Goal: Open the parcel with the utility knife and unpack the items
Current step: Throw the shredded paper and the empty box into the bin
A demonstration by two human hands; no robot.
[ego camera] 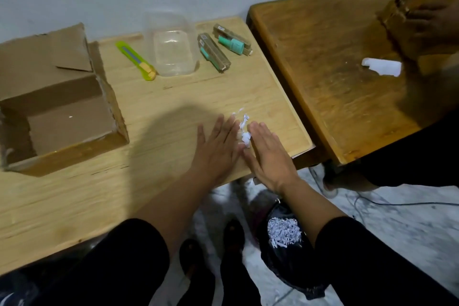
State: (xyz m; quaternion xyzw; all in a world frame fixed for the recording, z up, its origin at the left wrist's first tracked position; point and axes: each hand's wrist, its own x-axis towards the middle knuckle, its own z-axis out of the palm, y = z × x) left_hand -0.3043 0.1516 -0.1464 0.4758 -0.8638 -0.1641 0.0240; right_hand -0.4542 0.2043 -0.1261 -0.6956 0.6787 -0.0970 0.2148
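The opened cardboard parcel point(62, 112) stands empty at the table's left. A green and yellow utility knife point(136, 61) lies behind it, beside a clear plastic container point(173, 49). Two brown packs with teal items point(214, 53) lie to the right of the container. My left hand point(218, 146) and my right hand point(268, 154) rest flat on the light wooden table point(161, 107), fingers together, palms down. A small heap of white paper shreds point(243, 129) sits between the two hands.
A black bin bag point(285, 238) holding paper shreds stands on the floor below the table edge. A darker wooden table point(335, 69) adjoins on the right, with white paper point(381, 67) on it and another person's hand point(432, 20) on a brown package.
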